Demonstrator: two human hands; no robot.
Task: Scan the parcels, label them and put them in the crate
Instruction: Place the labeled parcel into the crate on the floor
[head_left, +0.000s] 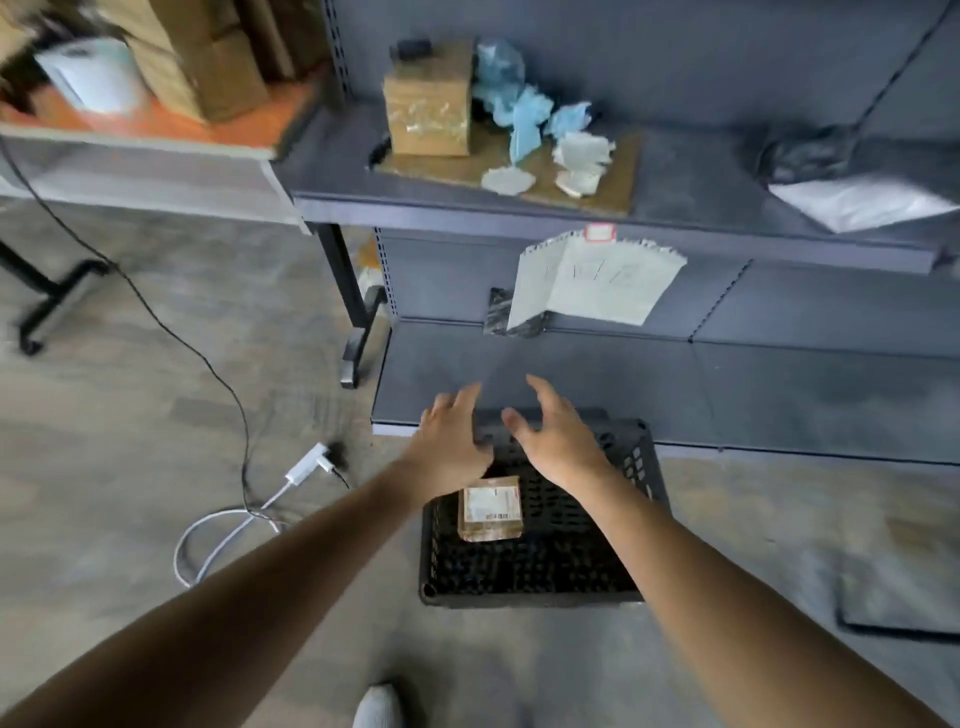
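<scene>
Head view, L hand (451, 448), R hand (560, 444) fingers wide, empty, over black lattice crate (519, 592), taped parcel (491, 509) inside

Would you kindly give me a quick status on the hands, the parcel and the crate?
Left hand, right hand: open, empty, over crate. Labelled parcel lying in crate. Brown box on upper shelf. Nothing in the way.

Head camera looks steeply down at floor (156, 415).
</scene>
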